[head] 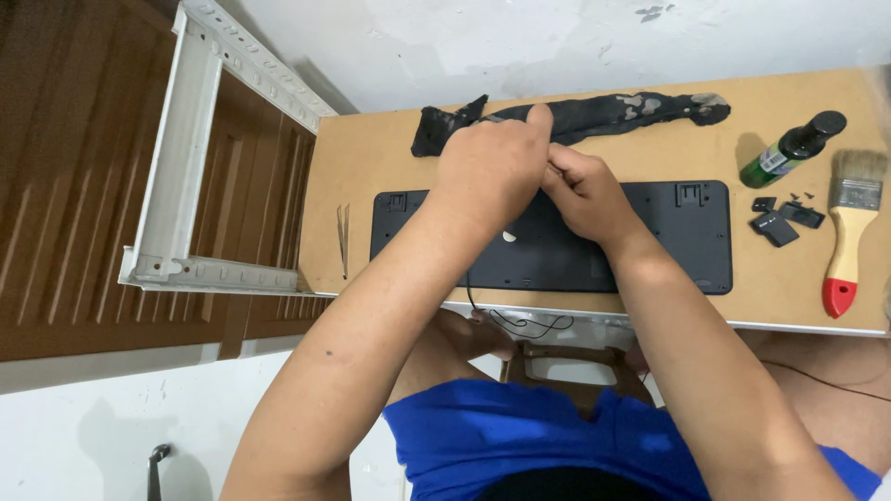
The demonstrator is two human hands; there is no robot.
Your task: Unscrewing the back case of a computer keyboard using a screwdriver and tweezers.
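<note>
A black keyboard [668, 232] lies face down on a tan wooden table [371, 148]. Both my hands are over its far edge. My left hand [492, 167] is closed, fingers pinched near the keyboard's top edge. My right hand [585, 190] is curled beside it, fingertips meeting the left hand's; what they pinch is hidden. A thin black cable [520, 323] hangs off the table's near edge below my left forearm.
A black rag [613, 111] lies along the table's far side. At the right are a green bottle with black cap [789, 148], small black plastic parts [784, 218] and a paintbrush with a red-tipped handle [849, 223]. Tweezers [343, 237] lie left. A white metal frame [181, 158] stands left.
</note>
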